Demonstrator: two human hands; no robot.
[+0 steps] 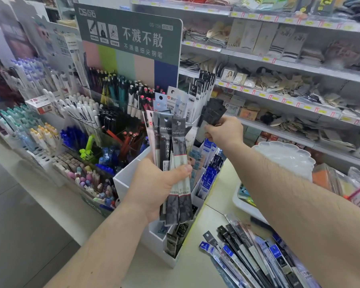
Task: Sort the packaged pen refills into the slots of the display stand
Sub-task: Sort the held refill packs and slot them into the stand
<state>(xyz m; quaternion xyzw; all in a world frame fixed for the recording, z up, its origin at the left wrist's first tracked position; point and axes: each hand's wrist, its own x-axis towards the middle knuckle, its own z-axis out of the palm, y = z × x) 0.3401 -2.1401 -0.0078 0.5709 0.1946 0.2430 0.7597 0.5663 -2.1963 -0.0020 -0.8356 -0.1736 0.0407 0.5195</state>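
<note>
Refills (176,163) fan up toward twelve o'clock from your left hand (154,183), which clasps them over the stand (131,179), while your right hand (224,132) pinches dark packs (213,113) at one o'clock; light, bendy, probably slippery, so grip mid-length.

A person's left hand (154,183) grips a fanned bundle of packaged pen refills (170,150) above a white display stand (131,173), while the right hand (224,132) pinches dark refill packets (213,112) near its upper slots. More loose refills (252,258) lie on the table (216,194), store shelves (279,65) behind.
</note>
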